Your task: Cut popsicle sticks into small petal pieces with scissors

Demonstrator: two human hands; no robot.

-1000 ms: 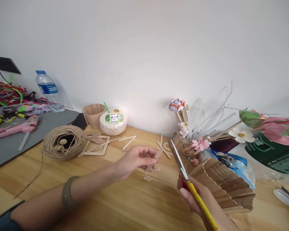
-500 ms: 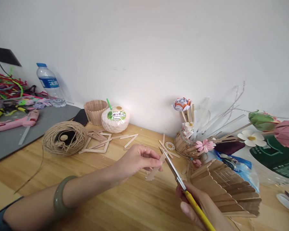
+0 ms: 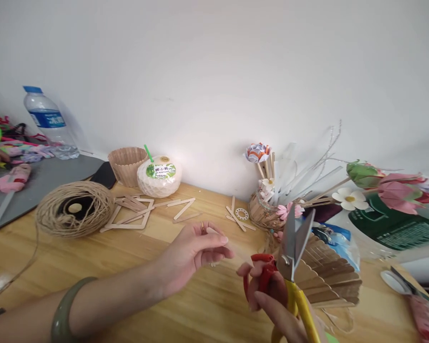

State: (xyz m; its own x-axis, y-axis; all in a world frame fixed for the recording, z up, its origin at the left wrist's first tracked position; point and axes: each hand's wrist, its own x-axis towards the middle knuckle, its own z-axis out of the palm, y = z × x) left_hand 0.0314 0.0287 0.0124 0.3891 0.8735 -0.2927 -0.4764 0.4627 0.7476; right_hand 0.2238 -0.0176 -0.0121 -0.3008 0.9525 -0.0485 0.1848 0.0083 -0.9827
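My left hand [image 3: 203,250], with a ring and a bracelet, is closed in a pinch above the table. Between its thumb and fingers is a pale piece of craft stick [image 3: 212,232], mostly covered and blurred. My right hand [image 3: 277,305] grips a pair of scissors [image 3: 290,238] with yellow handles, the blades apart and pointing up. A red loop [image 3: 264,269] surrounds some fingers of that hand; whether it is part of the scissors I cannot tell. The blades are clear of the stick. Behind them lies a ribbed wooden-stick basket [image 3: 325,271] on its side.
Loose craft sticks [image 3: 148,214], a twine ball [image 3: 75,209], a white coconut [image 3: 159,176] and a round stick cup [image 3: 128,166] stand left. A water bottle [image 3: 50,124] is farther left. Paper flowers [image 3: 350,197] and a small flower pot [image 3: 262,209] are right.
The scissors have swung from pointing at the stick to upright, and their blades have spread. My hands have moved apart from contact range. The view has turned slightly right.
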